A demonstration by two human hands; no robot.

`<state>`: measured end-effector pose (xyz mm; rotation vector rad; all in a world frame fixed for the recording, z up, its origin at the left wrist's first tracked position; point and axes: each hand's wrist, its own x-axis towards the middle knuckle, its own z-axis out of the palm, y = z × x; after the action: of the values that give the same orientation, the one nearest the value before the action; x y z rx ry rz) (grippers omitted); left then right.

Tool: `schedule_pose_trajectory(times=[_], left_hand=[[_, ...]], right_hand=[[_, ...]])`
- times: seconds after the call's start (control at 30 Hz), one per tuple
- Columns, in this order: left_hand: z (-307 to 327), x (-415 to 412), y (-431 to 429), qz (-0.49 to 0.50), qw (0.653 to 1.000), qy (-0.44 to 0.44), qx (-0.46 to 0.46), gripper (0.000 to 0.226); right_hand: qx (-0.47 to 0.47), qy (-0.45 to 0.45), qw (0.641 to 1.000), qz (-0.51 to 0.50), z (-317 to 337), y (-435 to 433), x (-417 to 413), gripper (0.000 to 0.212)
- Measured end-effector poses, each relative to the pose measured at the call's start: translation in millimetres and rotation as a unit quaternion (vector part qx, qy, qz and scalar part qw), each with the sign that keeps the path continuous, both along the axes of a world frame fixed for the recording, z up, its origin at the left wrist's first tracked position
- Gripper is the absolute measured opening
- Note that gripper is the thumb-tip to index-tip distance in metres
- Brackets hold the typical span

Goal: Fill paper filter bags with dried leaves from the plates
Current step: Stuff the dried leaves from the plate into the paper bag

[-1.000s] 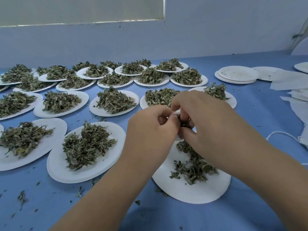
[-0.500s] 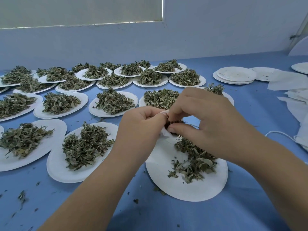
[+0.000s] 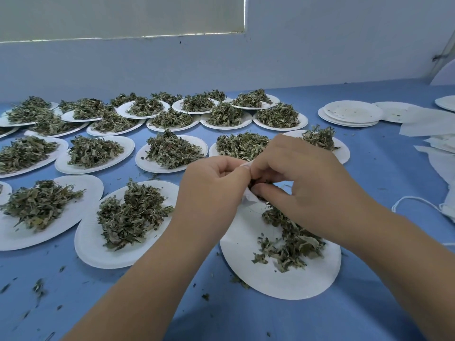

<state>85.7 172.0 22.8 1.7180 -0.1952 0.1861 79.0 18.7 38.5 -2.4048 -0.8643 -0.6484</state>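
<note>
My left hand [image 3: 213, 185] grips a small white paper filter bag [image 3: 250, 198] by its rim, just above the near white plate [image 3: 283, 279]. My right hand [image 3: 302, 183] pinches dried leaves at the bag's mouth, fingers and thumb curled together. Most of the bag is hidden behind both hands. A small heap of dried leaves [image 3: 293, 242] lies on that plate under my right wrist.
Several white plates heaped with dried leaves [image 3: 128, 215] cover the blue table to the left and back. A stack of bare plates [image 3: 350, 114] stands at the back right. White filter bags and strings [image 3: 443, 153] lie along the right edge. Leaf crumbs dot the near left.
Both hands have stayed together over the near plate, shifting slightly left and lower. More of the white bag shows below my left fingers than a second ago.
</note>
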Motion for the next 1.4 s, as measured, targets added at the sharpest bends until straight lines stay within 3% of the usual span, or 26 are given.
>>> schedule_pose_trajectory(times=[0.2, 0.43, 0.57, 0.67, 0.77, 0.83, 1.0, 1.2, 1.4], left_hand=[[1, 1, 4, -0.005, 0.999, 0.011, -0.031, 0.027], [0, 3, 6, 0.008, 0.998, 0.019, -0.056, 0.024], [0, 4, 8, 0.009, 0.995, 0.040, -0.092, 0.025], [0, 6, 10, 0.015, 0.991, 0.052, -0.121, 0.023], [-1, 6, 10, 0.021, 0.989, 0.053, -0.133, 0.023], [-1, 6, 9, 0.024, 0.989, 0.050, -0.135, 0.023], [0, 3, 8, 0.032, 0.995, 0.014, -0.091, 0.022], [3, -2, 5, 0.047, 0.998, -0.026, -0.030, 0.019], [2, -6, 0, 0.027, 0.998, -0.065, 0.005, 0.022]], right_hand=[[0.044, -0.020, 0.998, 0.040, 2, -2, -2, 0.012], [0.206, 0.115, 0.970, 0.057, 7, -5, -7, 0.024], [0.257, 0.104, 0.960, 0.041, 13, -5, -8, 0.017], [0.255, 0.146, 0.956, -0.001, 16, -7, -6, 0.013], [0.190, 0.242, 0.951, -0.023, 13, -6, -5, 0.045], [0.163, 0.254, 0.953, -0.029, 8, -1, -6, 0.051], [0.192, 0.192, 0.961, -0.049, 4, 2, -5, 0.028], [0.186, 0.144, 0.971, -0.054, 6, 0, -4, 0.023], [0.046, -0.003, 0.996, -0.072, 2, 1, -4, 0.013]])
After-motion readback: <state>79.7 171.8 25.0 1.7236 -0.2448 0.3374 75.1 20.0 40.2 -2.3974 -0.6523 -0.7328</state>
